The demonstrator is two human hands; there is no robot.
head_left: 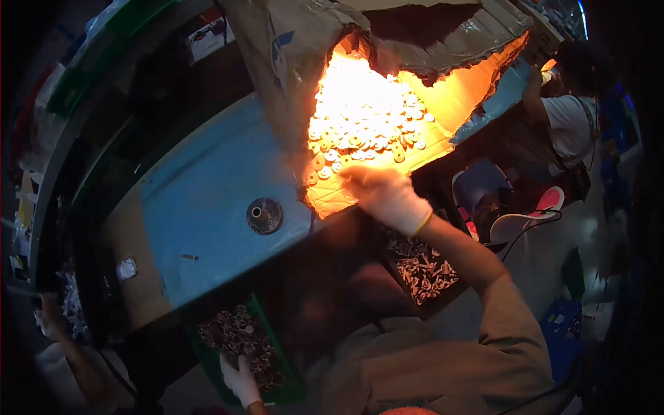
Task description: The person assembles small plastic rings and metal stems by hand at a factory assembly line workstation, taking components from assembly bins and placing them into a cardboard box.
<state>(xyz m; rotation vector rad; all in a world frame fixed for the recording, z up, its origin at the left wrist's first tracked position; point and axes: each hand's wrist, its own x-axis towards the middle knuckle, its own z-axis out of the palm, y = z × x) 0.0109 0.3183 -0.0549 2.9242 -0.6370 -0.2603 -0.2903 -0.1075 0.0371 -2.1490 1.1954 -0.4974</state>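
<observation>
My right hand [389, 197], in a white glove with a yellow cuff edge, is at the front edge of a brightly lit cardboard box [437, 153]. Its blurred fingers point toward a pile of small round parts with centre holes [370, 135], overexposed at the back; whether they hold anything does not show. My left hand [241, 382], also white-gloved, is over a green bin [280, 346] of small dark metal parts [242, 332]. Its thumb and fingers are spread apart, with no part visible between them.
A blue-covered table [207, 200] bears a round dark metal piece with a central tube [264, 216]. Under my right forearm is another bin of small metal parts [425, 273]. A co-worker [570, 121] sits at upper right near a chair [529, 214]; another person's arm [72, 353] is at lower left.
</observation>
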